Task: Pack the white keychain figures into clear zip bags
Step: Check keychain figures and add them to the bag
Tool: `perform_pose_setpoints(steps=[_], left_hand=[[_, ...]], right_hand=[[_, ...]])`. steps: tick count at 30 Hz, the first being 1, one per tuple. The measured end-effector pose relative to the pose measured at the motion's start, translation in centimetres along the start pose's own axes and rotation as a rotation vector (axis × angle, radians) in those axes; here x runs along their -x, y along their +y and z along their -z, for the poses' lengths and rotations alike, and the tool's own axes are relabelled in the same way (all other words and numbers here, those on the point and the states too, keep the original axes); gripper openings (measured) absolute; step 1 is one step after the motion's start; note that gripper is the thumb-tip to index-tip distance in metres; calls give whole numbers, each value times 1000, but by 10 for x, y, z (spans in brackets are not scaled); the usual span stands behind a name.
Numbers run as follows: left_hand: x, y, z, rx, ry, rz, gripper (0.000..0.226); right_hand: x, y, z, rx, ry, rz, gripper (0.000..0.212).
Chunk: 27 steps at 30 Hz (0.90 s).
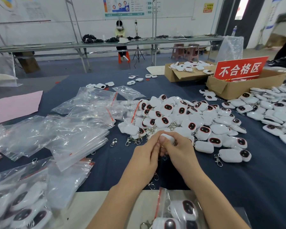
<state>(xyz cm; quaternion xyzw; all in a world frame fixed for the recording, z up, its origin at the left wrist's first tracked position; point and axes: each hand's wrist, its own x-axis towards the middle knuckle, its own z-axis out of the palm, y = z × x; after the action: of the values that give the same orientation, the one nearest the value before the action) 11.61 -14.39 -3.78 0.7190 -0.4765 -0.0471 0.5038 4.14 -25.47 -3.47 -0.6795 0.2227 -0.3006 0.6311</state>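
Observation:
Both hands meet above the blue cloth at the near edge of a big pile of white keychain figures [185,116]. My left hand [145,156] and my right hand [180,151] together grip one white keychain figure [168,137], fingers curled round it; most of it is hidden. Empty clear zip bags [69,129] with red strips lie spread to the left. A filled zip bag [177,210] holding figures lies near my right forearm. More filled bags [23,205] sit at the lower left.
Two cardboard boxes stand at the back right, one [182,75] with figures, one [238,86] with a red sign [240,69]. Another pile of figures [274,111] lies far right. Loose metal clasps [113,142] dot the cloth. A pink sheet [15,104] lies left. A person sits at a far table.

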Motion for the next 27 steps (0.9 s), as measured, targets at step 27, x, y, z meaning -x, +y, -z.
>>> perform_pose_setpoints(steps=[27], left_hand=[[-5,0,6,351,165,260,25]], right_hand=[[1,-3,8,59,-206,50,40]])
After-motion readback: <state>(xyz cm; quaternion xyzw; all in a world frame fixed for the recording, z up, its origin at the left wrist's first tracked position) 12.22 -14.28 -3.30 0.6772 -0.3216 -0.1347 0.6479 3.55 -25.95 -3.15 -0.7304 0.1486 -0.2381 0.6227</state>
